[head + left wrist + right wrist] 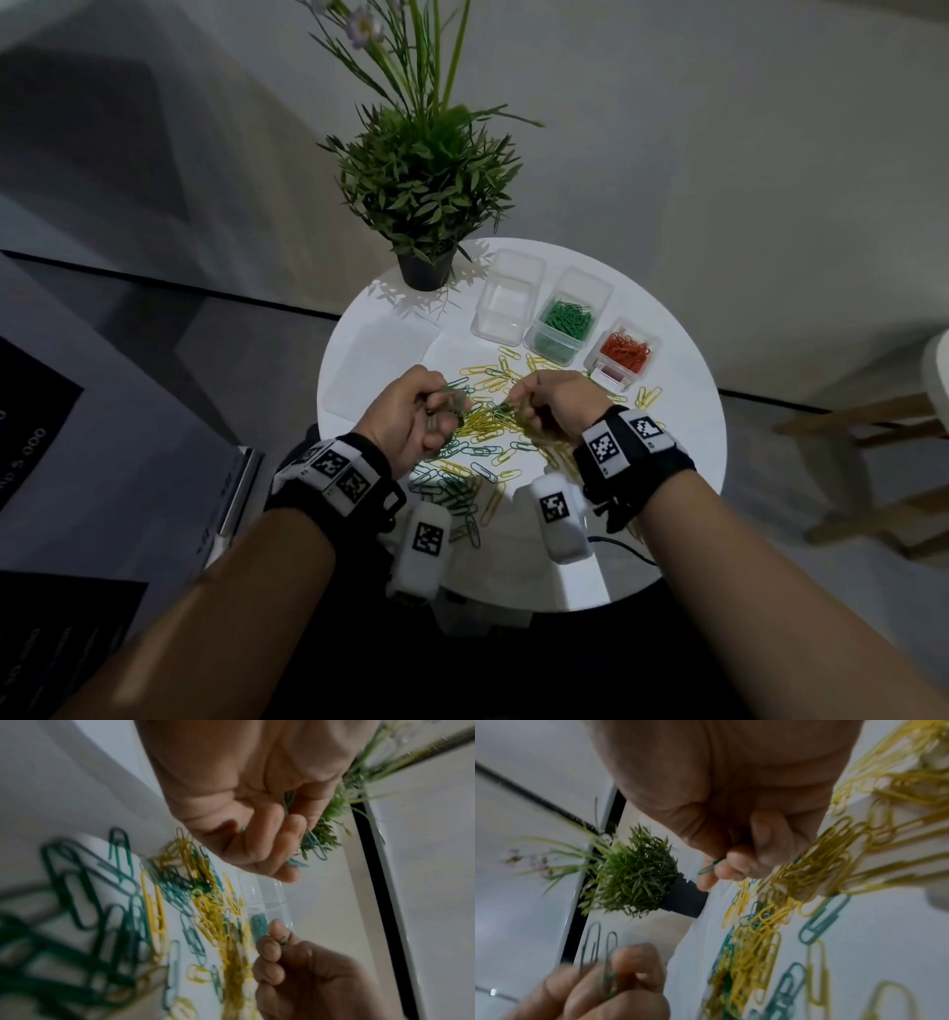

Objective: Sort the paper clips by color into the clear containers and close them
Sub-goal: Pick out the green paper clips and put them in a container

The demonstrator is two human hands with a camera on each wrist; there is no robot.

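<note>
A loose pile of yellow and green paper clips (488, 429) lies in the middle of the round white table (678, 478). My left hand (436, 411) hovers over the pile's left side and grips a bunch of green clips (315, 845). My right hand (524, 406) is close beside it, and its thumb and finger pinch a single green clip (709, 867). At the back stand three open clear containers: an empty one (506, 300), one with green clips (565, 324) and one with red clips (624, 354).
A potted plant (426, 267) stands at the table's far left edge, close to the empty container. Flat clear lids (380, 360) lie left of the pile. More green clips (452, 493) are scattered near my wrists. A wooden stool (873, 462) stands off to the right.
</note>
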